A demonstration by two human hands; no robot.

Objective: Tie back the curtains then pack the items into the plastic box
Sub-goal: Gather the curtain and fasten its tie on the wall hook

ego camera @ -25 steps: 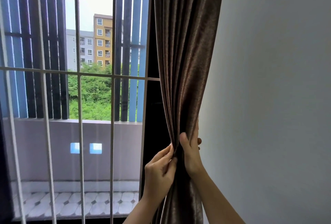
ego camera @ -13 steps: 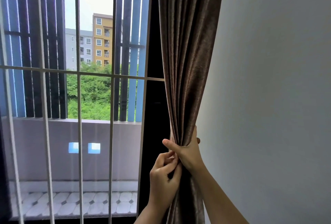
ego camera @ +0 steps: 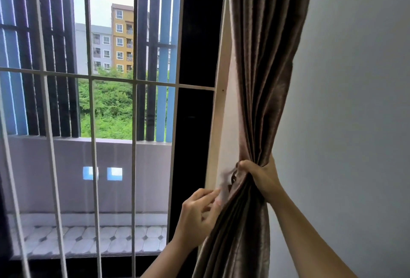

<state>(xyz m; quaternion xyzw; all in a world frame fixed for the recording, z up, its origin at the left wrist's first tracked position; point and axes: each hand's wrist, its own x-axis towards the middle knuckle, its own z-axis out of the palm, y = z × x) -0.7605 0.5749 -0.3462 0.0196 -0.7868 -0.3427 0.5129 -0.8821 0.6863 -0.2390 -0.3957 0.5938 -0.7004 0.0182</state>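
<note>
A brown satin curtain (ego camera: 264, 62) hangs at the right edge of the window, gathered into a tight bunch at waist height. My right hand (ego camera: 263, 177) grips that bunch from the wall side, with the thumb hooked over the front folds. My left hand (ego camera: 199, 210) is just left of the curtain and pinches a pale, blurred strip (ego camera: 224, 185) that runs up toward the bunch. What the strip is fixed to is hidden behind the folds. No plastic box is in view.
The cream window frame (ego camera: 218, 109) stands directly left of the curtain. White security bars (ego camera: 93, 122) cover the glass, with a balcony and buildings beyond. A plain grey wall (ego camera: 355, 100) fills the right side.
The curtain has been pulled right, which uncovers the cream frame. My right hand has tightened round the gathered folds. My left hand came off the fabric and now pinches the pale strip.
</note>
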